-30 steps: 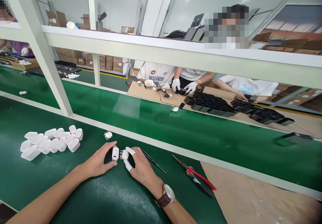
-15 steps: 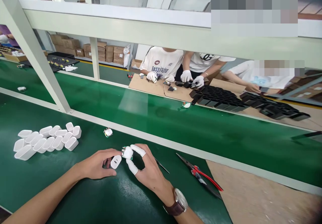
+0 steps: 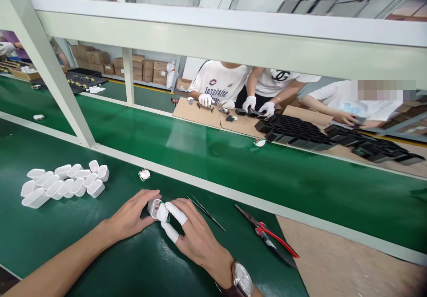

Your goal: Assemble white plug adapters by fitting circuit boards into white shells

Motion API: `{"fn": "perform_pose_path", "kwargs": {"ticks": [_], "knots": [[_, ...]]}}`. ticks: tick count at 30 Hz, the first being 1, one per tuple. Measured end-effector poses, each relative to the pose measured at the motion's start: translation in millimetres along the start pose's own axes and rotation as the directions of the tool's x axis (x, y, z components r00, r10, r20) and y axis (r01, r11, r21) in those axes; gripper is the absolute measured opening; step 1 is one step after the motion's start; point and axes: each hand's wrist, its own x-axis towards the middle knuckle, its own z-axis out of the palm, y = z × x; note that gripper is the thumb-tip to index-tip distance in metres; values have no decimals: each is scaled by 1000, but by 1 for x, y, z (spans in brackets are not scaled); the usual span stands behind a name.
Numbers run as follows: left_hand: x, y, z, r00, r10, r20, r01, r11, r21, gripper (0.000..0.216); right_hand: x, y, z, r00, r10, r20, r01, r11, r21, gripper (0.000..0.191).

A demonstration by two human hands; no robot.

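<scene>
My left hand (image 3: 135, 214) grips a white plastic charger housing (image 3: 152, 208), its open side turned to the right. Between finger and thumb, both in white finger cots, my right hand (image 3: 191, 232) pinches a small circuit board (image 3: 163, 212) with a white pad on it. The board is at the mouth of the housing; how far it sits inside, I cannot tell. Beyond my hands another padded circuit board (image 3: 144, 174) lies on the green table. To the right of my right hand lie metal tweezers (image 3: 208, 213) and long-nose pliers (image 3: 267, 234) with red and black handles.
Several white housings (image 3: 66, 181) stand grouped on the left. A pale metal rail (image 3: 187, 181) separates my table from a green conveyor belt (image 3: 160, 132), which carries boards. A frame post (image 3: 63, 66) rises at left. Across the belt, people work beside rows of black cases (image 3: 296, 132).
The housing in my left hand has turned from its slotted end to its open side. My right hand has brought the board left, against the opening. Boards on the belt have shifted right.
</scene>
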Motion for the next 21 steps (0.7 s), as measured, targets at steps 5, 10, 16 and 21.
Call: {"fn": "perform_pose_path", "kwargs": {"ticks": [5,10,16,21], "knots": [[0,1,-1,1000,-13,17,13,1000,-2,72,-6,3,1,999,7,54,-6,1000,-18,67],[2,4,-2,999,-35,33,35,999,6,68,-10,5,3,996,9,90,-6,999,-40,70],[2,5,-3,999,-39,26,39,999,9,70,-6,2,0,993,35,115,-29,998,-54,69],[3,8,-2,998,-47,41,47,999,3,72,-3,-1,-1,992,25,120,-17,998,-67,65]]}}
